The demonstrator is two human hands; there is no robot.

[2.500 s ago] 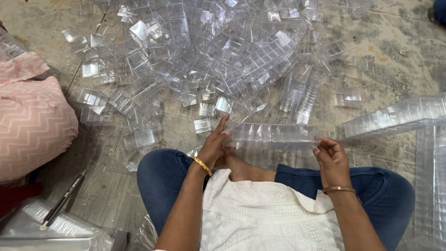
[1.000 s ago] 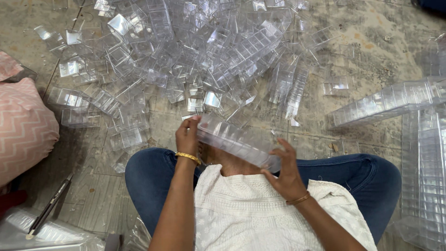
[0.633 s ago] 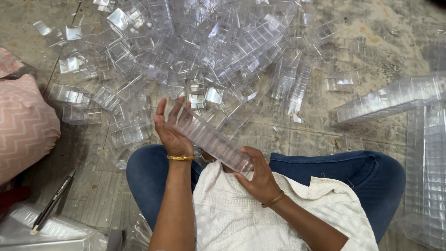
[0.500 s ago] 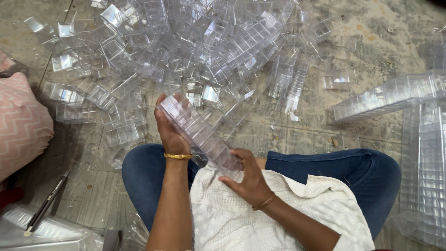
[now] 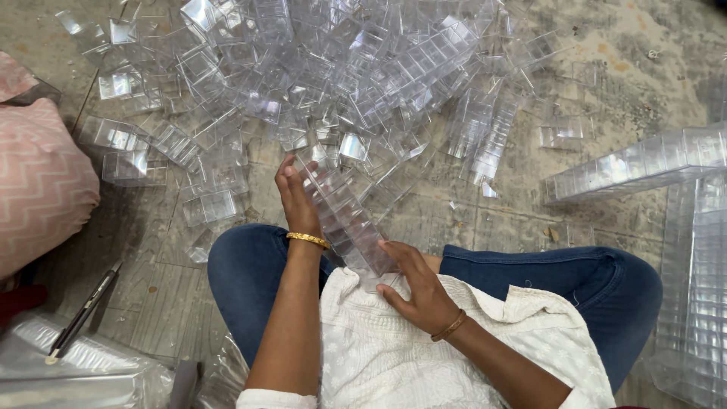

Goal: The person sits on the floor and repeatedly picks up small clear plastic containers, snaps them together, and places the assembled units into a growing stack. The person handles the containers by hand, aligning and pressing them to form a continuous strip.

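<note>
- The floor (image 5: 621, 45) is bare stone, mottled grey and tan, and everything lies on it around the row of stacked clear boxes that the hands hold
- A wide heap of clear plastic boxes (image 5: 318, 76) spreads just beyond the held row, its nearest pieces almost touching the row's far end
- A pink cushion with a zigzag pattern (image 5: 38, 182) sits well to the left of the held row
- Long finished rows of clear boxes (image 5: 644, 163) lie well to the right of the held row, some slanted, some running toward the person
- The held row of stacked clear boxes (image 5: 344, 216) slants above the person's lap, far end up and left, near end resting against the white top
- The left hand (image 5: 295, 197) wraps the far part of that row, fingers curled around its edge in a closed grip, a gold bangle at the wrist
- The right hand (image 5: 420, 291) presses the row's near end, thumb and fingers closed on it, a thin bangle at the wrist
- A dark pen-like tool (image 5: 83, 310) lies down and far left of the held row, beside clear plastic sheeting
</note>
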